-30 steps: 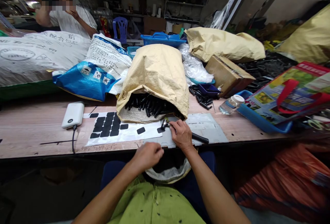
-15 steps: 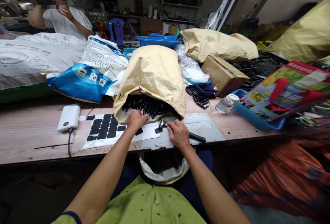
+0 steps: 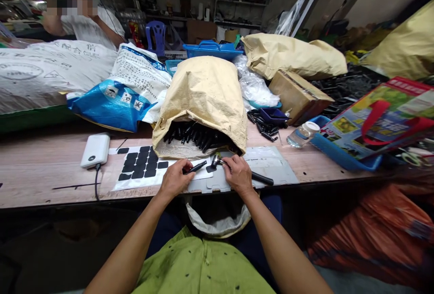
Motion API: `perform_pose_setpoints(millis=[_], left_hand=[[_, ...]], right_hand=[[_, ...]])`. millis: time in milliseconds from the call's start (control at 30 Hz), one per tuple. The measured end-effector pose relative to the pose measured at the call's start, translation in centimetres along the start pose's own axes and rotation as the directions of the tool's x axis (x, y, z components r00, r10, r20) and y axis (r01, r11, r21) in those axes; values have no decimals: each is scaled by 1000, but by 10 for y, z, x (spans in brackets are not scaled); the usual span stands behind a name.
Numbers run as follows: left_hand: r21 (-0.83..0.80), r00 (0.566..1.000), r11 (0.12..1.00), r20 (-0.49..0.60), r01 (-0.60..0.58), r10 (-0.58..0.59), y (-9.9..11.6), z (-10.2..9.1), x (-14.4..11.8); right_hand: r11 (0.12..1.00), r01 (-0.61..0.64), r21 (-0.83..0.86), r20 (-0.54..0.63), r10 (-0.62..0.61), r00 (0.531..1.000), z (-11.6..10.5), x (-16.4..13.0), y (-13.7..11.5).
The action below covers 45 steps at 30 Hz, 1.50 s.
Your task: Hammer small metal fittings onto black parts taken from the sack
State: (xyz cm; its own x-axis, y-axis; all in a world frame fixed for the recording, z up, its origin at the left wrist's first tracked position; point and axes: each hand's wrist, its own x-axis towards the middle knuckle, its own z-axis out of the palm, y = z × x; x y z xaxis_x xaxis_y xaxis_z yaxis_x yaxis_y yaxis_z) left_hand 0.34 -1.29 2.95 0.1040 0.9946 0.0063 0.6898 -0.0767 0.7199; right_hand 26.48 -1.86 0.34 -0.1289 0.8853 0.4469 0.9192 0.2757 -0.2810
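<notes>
Left hand (image 3: 174, 177) pinches black rod (image 3: 199, 166) by one end, long axis running right and slightly away, free tip just left of hammer (image 3: 214, 162), which right hand (image 3: 238, 175) grips close behind its head.

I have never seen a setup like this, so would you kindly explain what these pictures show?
There is no machine here: these are a person's two bare hands, and every view comes from one camera worn on the head, looking forward and down.

The left hand holds a slim black piece. The right hand grips a tool with a metal head and black handle, which looks like a hammer.

On the wood-patterned table lie a white sheet bearing black patches and an open tan sack with black pieces in its mouth. A white device with a cable is at picture left, a lidded jar at picture right. Beyond, another person wears white.
</notes>
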Motion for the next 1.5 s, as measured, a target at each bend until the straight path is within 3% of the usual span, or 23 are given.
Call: perform_pose_setpoints(millis=[133,300,567,800,1000,1200,1400,1500], left_hand=[[21,996,997,51,-72,71,-1,6,-3],[82,989,986,33,-144,142,-1,9,3],[116,990,984,19,-138,137,-6,14,6],[96,991,986,20,-137,135,-10,15,8],[79,990,987,33,-140,138,-14,16,9],[68,991,989,32,-134,132,-11,14,8],[91,993,989,15,-119,118,-13,17,9],[88,993,989,5,-115,115,-13,18,9]], right_hand=[[1000,1,-3,1,-1,1000,0,0,0],[1000,-3,9,-2,3,1000,0,0,-1],[998,54,23,36,-55,998,-7,2,-1],[954,82,288,18,-91,996,-20,0,-42],[936,105,336,54,-131,990,-17,-4,-61],[954,144,263,112,-179,978,-14,-7,-64],[957,98,273,18,-107,994,-23,-5,-57],[959,102,264,41,-117,992,-24,-7,-54]])
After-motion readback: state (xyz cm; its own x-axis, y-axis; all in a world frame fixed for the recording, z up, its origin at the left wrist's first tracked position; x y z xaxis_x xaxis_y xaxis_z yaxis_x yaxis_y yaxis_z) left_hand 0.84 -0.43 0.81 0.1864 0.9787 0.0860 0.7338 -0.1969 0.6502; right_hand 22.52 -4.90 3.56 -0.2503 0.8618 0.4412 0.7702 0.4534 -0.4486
